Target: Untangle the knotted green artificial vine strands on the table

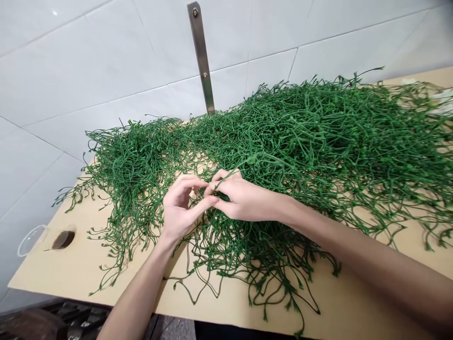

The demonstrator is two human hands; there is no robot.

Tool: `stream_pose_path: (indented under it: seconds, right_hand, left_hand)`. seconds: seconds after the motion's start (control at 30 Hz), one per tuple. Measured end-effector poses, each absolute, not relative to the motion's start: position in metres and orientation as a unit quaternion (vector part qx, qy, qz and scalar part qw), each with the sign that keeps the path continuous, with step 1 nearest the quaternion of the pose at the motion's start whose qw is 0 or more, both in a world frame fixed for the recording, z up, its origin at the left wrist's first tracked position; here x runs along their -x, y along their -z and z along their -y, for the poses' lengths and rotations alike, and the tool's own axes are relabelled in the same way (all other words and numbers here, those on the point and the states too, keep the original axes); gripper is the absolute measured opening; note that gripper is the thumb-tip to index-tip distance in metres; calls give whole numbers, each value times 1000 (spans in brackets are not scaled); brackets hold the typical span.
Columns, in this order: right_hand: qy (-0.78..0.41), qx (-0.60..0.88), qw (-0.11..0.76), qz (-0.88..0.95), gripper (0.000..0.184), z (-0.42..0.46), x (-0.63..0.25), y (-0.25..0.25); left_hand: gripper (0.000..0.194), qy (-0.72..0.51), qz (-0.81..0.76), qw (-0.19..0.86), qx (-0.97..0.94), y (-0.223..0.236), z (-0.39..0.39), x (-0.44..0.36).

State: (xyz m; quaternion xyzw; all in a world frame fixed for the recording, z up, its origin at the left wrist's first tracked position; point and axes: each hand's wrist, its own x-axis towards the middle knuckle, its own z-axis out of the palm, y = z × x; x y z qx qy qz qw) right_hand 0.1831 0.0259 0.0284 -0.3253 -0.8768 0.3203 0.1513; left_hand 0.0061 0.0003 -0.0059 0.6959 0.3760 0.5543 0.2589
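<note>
A big tangled heap of thin green plastic stems (283,141) lies across a tan cardboard sheet (71,264). Both my hands meet at the front middle of the heap. My left hand (182,208) has its thumb and fingers curled in a pinch on a green stem. My right hand (240,196) is closed too, fingertips pinching the same small bit of stem, touching the left fingertips. Strands of the heap hang down under my wrists toward the sheet's near edge.
A white tiled wall (88,71) rises behind the sheet, with a metal bracket strip (201,56) screwed to it. The sheet has an oval hole (63,239) at its left end, beside a clear plastic rim (30,240). Dark clutter (53,323) lies below the near edge.
</note>
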Motion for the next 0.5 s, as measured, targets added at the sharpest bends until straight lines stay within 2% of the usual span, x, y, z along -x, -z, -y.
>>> stream_pose_path:
  seconds: [0.17,0.27,0.4,0.5]
  right_hand:
    - [-292,316,129,893,21,-25,-182,-24]
    - [-298,319,150,887,20,-26,-181,-22]
    - [-332,339,219,853,19,-29,-180,-20]
    - [-340,351,228,842,18,-29,-181,-22]
  left_hand:
    - [19,-541,-391,166,-726,2,2,-9]
    - [19,-561,-384,131,-722,4,2,-11]
    - [7,-598,-415,168,-665,9,4,-13]
    - [5,-619,-469,183,-603,8,6,-14]
